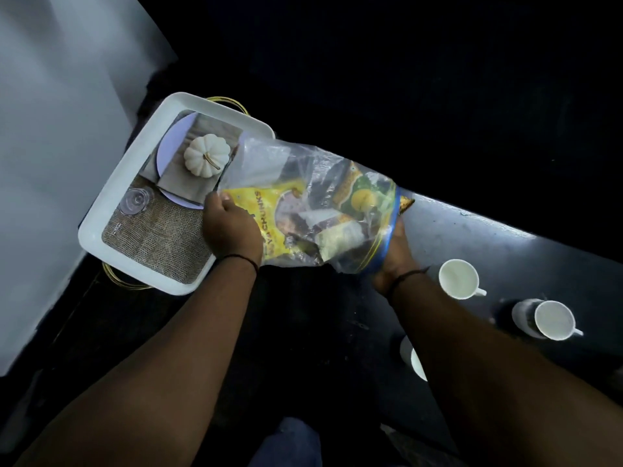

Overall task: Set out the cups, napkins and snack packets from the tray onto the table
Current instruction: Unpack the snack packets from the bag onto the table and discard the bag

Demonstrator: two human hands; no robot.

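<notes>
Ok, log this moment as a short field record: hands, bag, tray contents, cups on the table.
left hand: grips the near end of the clear plastic bag
right hand: holds the bag's blue-zip end from below
bag contents: yellow snack packet, green packet, others unclear
bag position: held between white tray and dark table
on tray: white pumpkin, grey napkin, clear glass, burlap mat
on table: white cups, a third partly hidden behind the right forearm

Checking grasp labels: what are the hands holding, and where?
Both hold the clear zip bag of snack packets: left hand at its closed end, right hand under the blue-zipper end.
</notes>
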